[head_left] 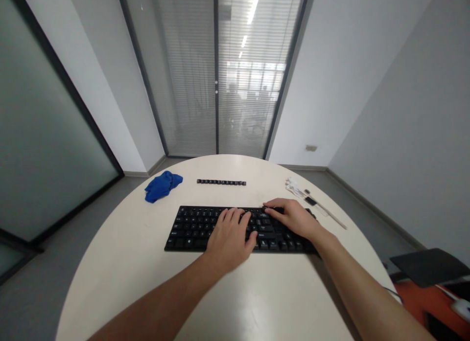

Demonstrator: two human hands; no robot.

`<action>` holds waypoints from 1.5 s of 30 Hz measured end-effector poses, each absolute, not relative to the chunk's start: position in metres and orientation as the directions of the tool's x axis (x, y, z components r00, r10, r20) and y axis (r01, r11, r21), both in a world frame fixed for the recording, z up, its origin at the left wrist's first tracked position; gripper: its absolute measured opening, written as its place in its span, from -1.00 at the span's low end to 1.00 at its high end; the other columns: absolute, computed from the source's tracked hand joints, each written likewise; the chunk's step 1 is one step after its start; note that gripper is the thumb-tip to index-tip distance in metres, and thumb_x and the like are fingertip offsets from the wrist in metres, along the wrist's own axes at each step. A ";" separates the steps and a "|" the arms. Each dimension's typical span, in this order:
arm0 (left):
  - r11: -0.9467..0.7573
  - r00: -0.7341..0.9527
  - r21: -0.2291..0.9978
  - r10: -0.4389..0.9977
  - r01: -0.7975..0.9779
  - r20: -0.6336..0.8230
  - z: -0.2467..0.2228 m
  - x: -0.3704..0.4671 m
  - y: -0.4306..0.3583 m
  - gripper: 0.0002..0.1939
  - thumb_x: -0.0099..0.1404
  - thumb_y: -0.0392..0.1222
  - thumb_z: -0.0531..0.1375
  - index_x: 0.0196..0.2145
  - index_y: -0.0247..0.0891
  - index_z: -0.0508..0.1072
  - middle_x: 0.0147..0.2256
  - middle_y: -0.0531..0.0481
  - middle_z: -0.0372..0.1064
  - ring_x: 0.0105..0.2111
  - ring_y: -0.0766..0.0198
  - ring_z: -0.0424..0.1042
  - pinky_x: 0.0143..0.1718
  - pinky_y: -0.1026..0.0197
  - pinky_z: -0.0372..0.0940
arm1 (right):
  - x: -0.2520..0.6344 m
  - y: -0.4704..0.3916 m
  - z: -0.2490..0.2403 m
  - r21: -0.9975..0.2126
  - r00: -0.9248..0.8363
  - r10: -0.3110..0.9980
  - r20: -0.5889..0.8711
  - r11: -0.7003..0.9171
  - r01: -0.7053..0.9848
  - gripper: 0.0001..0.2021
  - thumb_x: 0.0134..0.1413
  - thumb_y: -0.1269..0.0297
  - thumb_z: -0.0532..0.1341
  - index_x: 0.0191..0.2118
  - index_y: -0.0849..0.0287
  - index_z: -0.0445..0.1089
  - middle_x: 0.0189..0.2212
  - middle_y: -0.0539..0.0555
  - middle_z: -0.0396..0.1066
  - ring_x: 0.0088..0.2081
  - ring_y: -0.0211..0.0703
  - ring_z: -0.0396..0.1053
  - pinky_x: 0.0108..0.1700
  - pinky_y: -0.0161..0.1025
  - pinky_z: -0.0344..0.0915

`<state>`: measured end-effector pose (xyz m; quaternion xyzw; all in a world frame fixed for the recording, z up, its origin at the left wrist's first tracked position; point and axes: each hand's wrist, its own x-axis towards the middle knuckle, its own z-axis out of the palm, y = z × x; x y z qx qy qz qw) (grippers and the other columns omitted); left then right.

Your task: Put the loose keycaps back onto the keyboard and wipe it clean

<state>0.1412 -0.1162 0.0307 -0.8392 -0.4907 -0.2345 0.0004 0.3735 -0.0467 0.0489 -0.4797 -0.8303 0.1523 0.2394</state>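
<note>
A black keyboard (194,227) lies on the round table in front of me. My left hand (231,231) rests palm down over its middle, fingers spread on the keys and holding nothing. My right hand (293,216) is at the keyboard's upper right part, thumb and index finger brought close together near the back edge. Something small and dark shows at those fingertips, too small to name. Beyond the keyboard, a straight row of small black keycaps (221,182) lies on the table, apart from both hands.
A crumpled blue cloth (162,186) lies at the back left of the pale table (125,262). To the right are a white-headed brush-like item (293,185), a thin stick (332,216) and a small black piece (310,201). An orange chair (422,306) stands at the lower right.
</note>
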 end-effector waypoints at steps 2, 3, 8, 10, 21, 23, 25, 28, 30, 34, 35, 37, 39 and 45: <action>-0.517 0.408 0.227 0.824 0.826 0.394 0.030 0.141 -0.116 -0.56 0.42 -0.07 0.10 0.16 -0.31 0.35 0.14 -0.23 0.35 0.17 -0.04 0.25 0.28 -0.16 0.10 | 0.375 -0.047 0.048 -0.528 -0.407 0.881 0.240 0.471 0.706 -0.73 0.26 0.12 0.21 -0.07 0.09 0.56 -0.06 0.09 0.58 -0.01 0.02 0.50 0.13 -0.05 0.34; -0.517 0.408 0.225 0.824 0.826 0.394 0.030 0.141 -0.116 -0.56 0.42 -0.07 0.09 0.17 -0.31 0.35 0.14 -0.23 0.35 0.17 -0.04 0.26 0.28 -0.17 0.10 | 0.375 -0.047 0.048 -0.540 -0.406 0.883 0.237 0.467 0.700 -0.73 0.26 0.11 0.21 -0.06 0.09 0.56 -0.06 0.09 0.58 -0.01 0.02 0.50 0.13 -0.05 0.34; -0.516 0.410 0.220 0.824 0.828 0.391 0.031 0.141 -0.116 -0.55 0.42 -0.07 0.10 0.17 -0.32 0.35 0.13 -0.23 0.35 0.16 -0.05 0.27 0.27 -0.16 0.11 | 0.374 -0.047 0.049 -0.519 -0.444 0.864 0.237 0.498 0.694 -0.72 0.30 0.11 0.17 -0.05 0.08 0.55 -0.06 0.10 0.57 -0.01 0.03 0.48 0.11 -0.05 0.34; -0.515 0.410 0.220 0.825 0.828 0.389 0.031 0.141 -0.116 -0.55 0.42 -0.07 0.10 0.17 -0.32 0.35 0.13 -0.23 0.35 0.16 -0.05 0.27 0.27 -0.16 0.11 | 0.374 -0.047 0.049 -0.508 -0.451 0.859 0.243 0.509 0.695 -0.72 0.31 0.11 0.15 -0.06 0.07 0.54 -0.07 0.10 0.57 -0.01 0.04 0.48 0.10 -0.05 0.34; -0.521 0.410 0.223 0.820 0.824 0.400 0.030 0.141 -0.116 -0.56 0.41 -0.07 0.10 0.17 -0.31 0.35 0.13 -0.21 0.35 0.16 -0.03 0.26 0.27 -0.15 0.11 | 0.370 -0.046 0.048 -0.488 -0.470 0.846 0.251 0.530 0.693 -0.70 0.35 0.10 0.11 -0.09 0.09 0.55 -0.09 0.13 0.56 -0.03 0.03 0.48 0.09 -0.06 0.35; -0.522 0.411 0.223 0.819 0.824 0.400 0.031 0.141 -0.116 -0.57 0.41 -0.07 0.10 0.16 -0.30 0.35 0.13 -0.21 0.35 0.16 -0.03 0.26 0.27 -0.15 0.11 | 0.370 -0.046 0.047 -0.489 -0.463 0.852 0.244 0.520 0.700 -0.70 0.34 0.10 0.12 -0.07 0.09 0.55 -0.08 0.13 0.56 -0.02 0.04 0.48 0.11 -0.05 0.34; -0.521 0.411 0.224 0.820 0.824 0.398 0.031 0.141 -0.116 -0.57 0.41 -0.07 0.10 0.16 -0.30 0.35 0.13 -0.21 0.35 0.16 -0.03 0.26 0.27 -0.15 0.10 | 0.370 -0.046 0.046 -0.494 -0.446 0.862 0.240 0.504 0.708 -0.71 0.32 0.11 0.15 -0.05 0.09 0.55 -0.07 0.12 0.57 -0.02 0.04 0.49 0.11 -0.04 0.35; -0.518 0.408 0.226 0.822 0.825 0.397 0.030 0.141 -0.116 -0.56 0.42 -0.07 0.09 0.17 -0.31 0.34 0.13 -0.21 0.34 0.17 -0.03 0.25 0.28 -0.14 0.09 | 0.371 -0.046 0.046 -0.501 -0.441 0.864 0.242 0.501 0.706 -0.72 0.31 0.12 0.15 -0.05 0.08 0.56 -0.06 0.11 0.57 -0.01 0.03 0.49 0.12 -0.04 0.35; -0.517 0.408 0.226 0.824 0.825 0.394 0.030 0.141 -0.116 -0.55 0.42 -0.07 0.09 0.17 -0.32 0.34 0.14 -0.21 0.34 0.17 -0.03 0.25 0.28 -0.14 0.09 | 0.371 -0.047 0.046 -0.506 -0.450 0.861 0.239 0.506 0.699 -0.71 0.32 0.12 0.14 -0.04 0.08 0.56 -0.04 0.10 0.57 0.01 0.04 0.48 0.14 -0.02 0.34; -0.521 0.411 0.225 0.821 0.824 0.395 0.030 0.141 -0.117 -0.56 0.42 -0.07 0.09 0.17 -0.31 0.34 0.14 -0.21 0.34 0.17 -0.03 0.25 0.28 -0.14 0.09 | 0.371 -0.047 0.048 -0.509 -0.450 0.862 0.232 0.502 0.699 -0.69 0.35 0.12 0.10 -0.07 0.06 0.57 -0.03 0.09 0.57 0.02 0.05 0.48 0.14 0.00 0.35; -0.521 0.411 0.226 0.821 0.823 0.396 0.030 0.141 -0.117 -0.56 0.42 -0.07 0.09 0.17 -0.30 0.34 0.14 -0.21 0.34 0.17 -0.03 0.25 0.28 -0.14 0.09 | 0.371 -0.048 0.048 -0.510 -0.445 0.864 0.234 0.499 0.701 -0.69 0.35 0.12 0.10 -0.07 0.06 0.57 -0.03 0.09 0.57 0.02 0.05 0.48 0.13 0.00 0.36; -0.518 0.409 0.228 0.824 0.824 0.393 0.031 0.141 -0.117 -0.56 0.42 -0.07 0.09 0.18 -0.30 0.34 0.13 -0.21 0.34 0.17 -0.03 0.25 0.28 -0.15 0.09 | 0.370 -0.048 0.048 -0.519 -0.422 0.872 0.248 0.488 0.702 -0.71 0.33 0.12 0.13 -0.05 0.06 0.57 -0.02 0.08 0.57 0.02 0.04 0.48 0.14 -0.02 0.35; -0.516 0.409 0.229 0.827 0.825 0.387 0.031 0.141 -0.116 -0.56 0.42 -0.07 0.09 0.17 -0.30 0.34 0.13 -0.21 0.35 0.17 -0.03 0.25 0.28 -0.15 0.09 | 0.369 -0.048 0.047 -0.533 -0.390 0.883 0.261 0.469 0.704 -0.72 0.29 0.13 0.17 -0.04 0.06 0.56 -0.04 0.07 0.57 0.02 0.03 0.49 0.14 -0.05 0.35; -0.514 0.408 0.231 0.828 0.826 0.384 0.031 0.141 -0.117 -0.56 0.42 -0.06 0.08 0.17 -0.32 0.35 0.13 -0.22 0.35 0.16 -0.04 0.25 0.27 -0.15 0.10 | 0.368 -0.049 0.052 -0.526 -0.398 0.881 0.255 0.472 0.708 -0.78 0.25 0.16 0.20 -0.16 0.07 0.59 -0.14 0.05 0.61 -0.07 0.02 0.53 0.07 -0.07 0.39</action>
